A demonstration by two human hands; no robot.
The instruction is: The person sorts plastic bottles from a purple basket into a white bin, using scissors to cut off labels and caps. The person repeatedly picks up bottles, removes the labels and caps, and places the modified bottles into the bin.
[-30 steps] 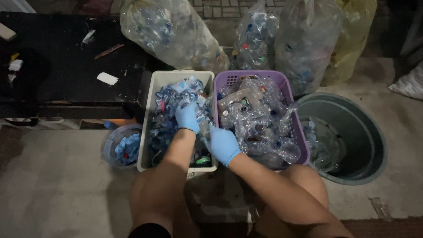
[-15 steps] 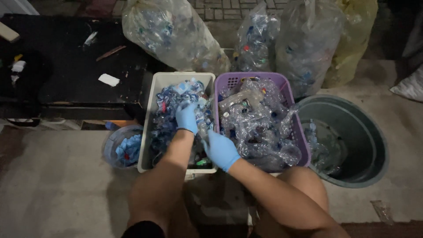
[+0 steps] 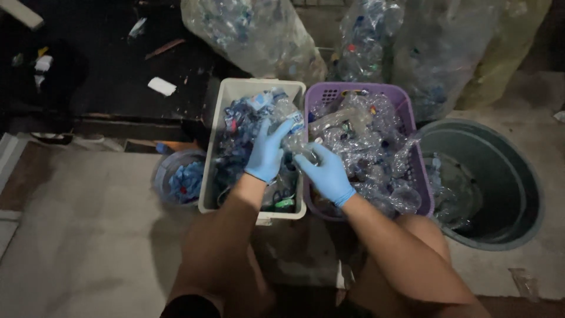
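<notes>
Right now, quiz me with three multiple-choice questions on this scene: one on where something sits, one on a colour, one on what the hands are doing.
1. Where is the purple basket?
A. Between the white bin and the round tub
B. Left of the white bin
C. Inside the round tub

2. What colour are the gloves on the left hand and right hand?
A. Yellow
B. Light blue
C. Black

3. What are the hands doing?
A. Resting on the floor
B. Both holding a clear bottle
C. Lifting the tub

Answers:
1. A, the basket has the bin on its left and the tub on its right.
2. B, both gloves show light blue.
3. B, both gloved hands close on the bottle over the bins.
</notes>
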